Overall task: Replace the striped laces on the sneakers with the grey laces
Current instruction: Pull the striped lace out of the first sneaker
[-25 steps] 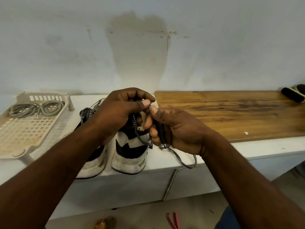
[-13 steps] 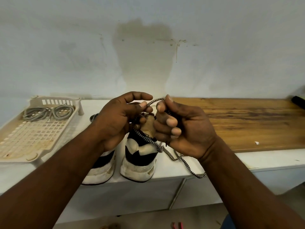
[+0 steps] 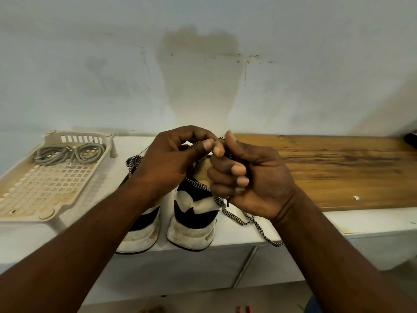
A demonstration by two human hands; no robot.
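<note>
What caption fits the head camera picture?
Left hand and right hand pinch a striped lace over sneakers; grey laces lie in tray.

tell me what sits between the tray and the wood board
The sneakers stand on the shelf between tray and board, seen in the head view.

Nothing legible is to be reported right now: no brand can be read on the sneakers (image 3: 194,222), no label on the tray (image 3: 22,219), no sign on the wall (image 3: 90,64).
</note>
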